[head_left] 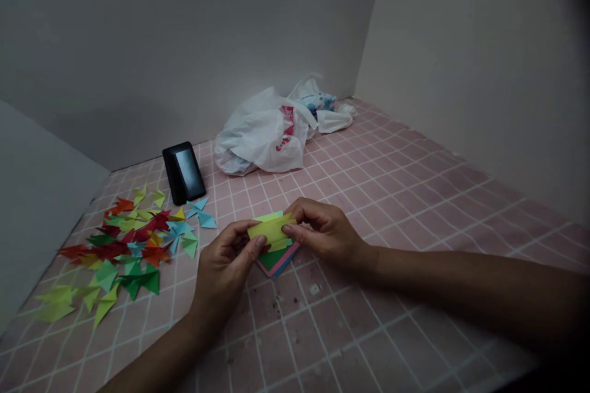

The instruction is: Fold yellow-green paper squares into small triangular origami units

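Note:
A folded strip of yellow paper (271,231) is pinched between both hands at the middle of the head view. My left hand (228,261) grips its left end, thumb in front and fingers behind. At the right end, my right hand (329,232) pinches the paper between thumb and bent index finger. Just beneath it lies a stack of coloured paper sheets (279,262), with green, pink and blue edges showing; the yellow strip and the fingers cover part of it. To the left of my left hand are many small folded paper pieces (133,239) in red, orange, green, yellow and light blue.
A black phone-like device (184,173) with a shiny screen leans near the back wall. White plastic bags (267,132), one with red print, lie crumpled at the back. The pink checked surface (391,196) meets grey walls behind and at both sides.

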